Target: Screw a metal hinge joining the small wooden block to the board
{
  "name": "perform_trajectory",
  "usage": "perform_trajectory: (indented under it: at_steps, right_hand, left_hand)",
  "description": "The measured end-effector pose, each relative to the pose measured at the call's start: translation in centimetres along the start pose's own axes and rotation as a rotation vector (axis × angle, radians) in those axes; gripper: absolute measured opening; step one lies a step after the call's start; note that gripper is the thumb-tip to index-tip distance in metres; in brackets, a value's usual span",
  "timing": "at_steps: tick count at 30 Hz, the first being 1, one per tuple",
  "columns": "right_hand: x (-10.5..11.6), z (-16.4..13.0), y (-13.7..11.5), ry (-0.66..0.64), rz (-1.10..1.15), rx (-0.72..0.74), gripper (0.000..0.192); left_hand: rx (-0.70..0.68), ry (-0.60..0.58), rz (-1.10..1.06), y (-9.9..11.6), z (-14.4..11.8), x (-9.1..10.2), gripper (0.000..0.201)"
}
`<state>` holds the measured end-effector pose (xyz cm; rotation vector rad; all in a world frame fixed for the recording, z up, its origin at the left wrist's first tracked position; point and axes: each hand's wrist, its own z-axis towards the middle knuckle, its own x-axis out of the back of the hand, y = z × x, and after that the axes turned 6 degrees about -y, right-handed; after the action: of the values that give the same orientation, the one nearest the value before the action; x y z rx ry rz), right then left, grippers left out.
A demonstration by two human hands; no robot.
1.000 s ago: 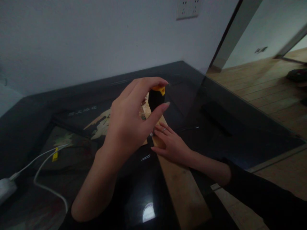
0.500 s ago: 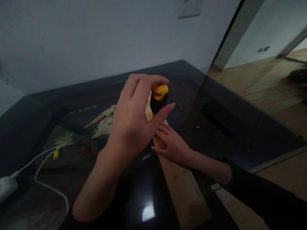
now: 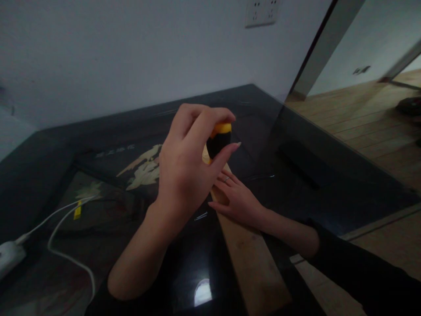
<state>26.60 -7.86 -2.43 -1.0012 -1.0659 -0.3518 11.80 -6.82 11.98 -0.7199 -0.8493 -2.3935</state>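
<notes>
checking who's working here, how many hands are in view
2: the left hand is raised, gripping a screwdriver handle; the right hand lies flat on the plank.

A white cable [image 3: 62, 245] lies on the dark table [image 3: 296, 175] below a wall socket [image 3: 261, 12].

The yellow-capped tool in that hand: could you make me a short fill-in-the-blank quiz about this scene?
1. The left hand grips a black handle capped in ____.
2. The right hand rests flat on a wooden ____.
3. The white cable lies on the person's ____ side.
4. On the wall sits a white ____.

Missing words: yellow; plank; left; socket.
</notes>
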Motion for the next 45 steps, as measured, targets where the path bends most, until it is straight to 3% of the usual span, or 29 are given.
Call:
perform_trajectory:
  at_steps: [5,7,11,17,21,25,32,38,45]
  right_hand:
    - [0.1,0.0,-0.1,-0.008,-0.003,-0.008,0.068]
    - [0.1,0.1,-0.1,-0.019,-0.009,-0.008,0.065]
    - [0.3,0.1,-0.1,-0.026,-0.021,0.002,0.065]
    - [0.1,-0.1,-0.1,-0.004,-0.018,-0.007,0.064]
    - [0.1,-0.1,-0.1,-0.009,-0.024,-0.001,0.062]
    - [0.1,0.0,0.0,-0.006,-0.009,-0.003,0.065]
    - [-0.2,-0.1,0.2,-0.005,-0.005,-0.017,0.069]
    - [-0.3,-0.1,0.2,0.018,0.001,-0.003,0.069]
    - [-0.2,-0.1,0.1,0.013,-0.014,-0.008,0.067]
  left_hand:
    - [-0.128,-0.117,-0.067,-0.2,0.1,0.3,0.037]
    - [-0.149,-0.107,-0.036,-0.1,0.1,0.3,0.033]
    - [-0.090,-0.014,0.010,0.1,0.1,0.0,0.024]
    - [-0.012,-0.136,-0.194,-0.1,-0.3,0.3,0.025]
    - [-0.016,-0.024,-0.165,-0.3,-0.4,-0.5,0.026]
    - [0.049,-0.022,-0.221,-0.4,-0.5,-1.2,0.029]
    - [0.037,-0.018,-0.076,-0.7,-0.1,-0.1,0.023]
    - [-0.002,0.093,-0.041,-1.1,-0.1,-0.5,0.025]
    - [0.038,-0.110,-0.157,-0.5,-0.3,0.3,0.025]
